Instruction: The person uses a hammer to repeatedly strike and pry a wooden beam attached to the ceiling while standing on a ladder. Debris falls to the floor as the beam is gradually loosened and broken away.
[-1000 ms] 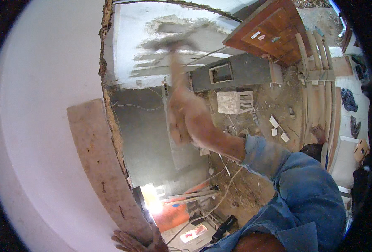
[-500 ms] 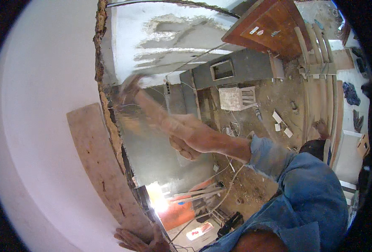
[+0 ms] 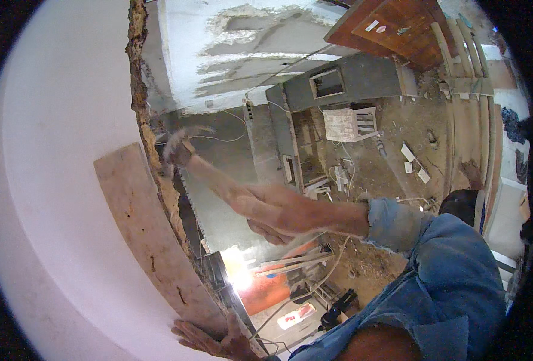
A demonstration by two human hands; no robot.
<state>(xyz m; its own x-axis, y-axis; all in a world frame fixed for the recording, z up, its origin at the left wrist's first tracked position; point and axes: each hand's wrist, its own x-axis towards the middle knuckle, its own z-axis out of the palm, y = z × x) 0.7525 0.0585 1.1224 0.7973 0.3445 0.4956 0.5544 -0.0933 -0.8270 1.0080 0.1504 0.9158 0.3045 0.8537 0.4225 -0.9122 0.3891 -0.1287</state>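
My right hand (image 3: pixel 269 213) is closed round the wooden handle of a hammer (image 3: pixel 213 183). Its blurred metal head is at the broken, crumbly edge (image 3: pixel 167 201) of a white wall (image 3: pixel 56 180). A long pale-brown board (image 3: pixel 135 204) with holes and nails or slots lies against that wall beside the edge. At the bottom, my left hand (image 3: pixel 215 340) rests with spread fingers on the wall and the lower end of this board.
Far below is a dirt floor (image 3: pixel 398 168) with a white stool (image 3: pixel 341 123), scraps and cables. Long planks (image 3: pixel 462 138) run down the right, with what looks like a bare foot on them. A wooden door panel (image 3: pixel 386 30) is at the top, and bright light glares low centre.
The hammer has swung down and leftward from over the grey-patched surface to the broken edge. My right hand has dropped slightly; my left stays on the board, and the view has shifted a little.
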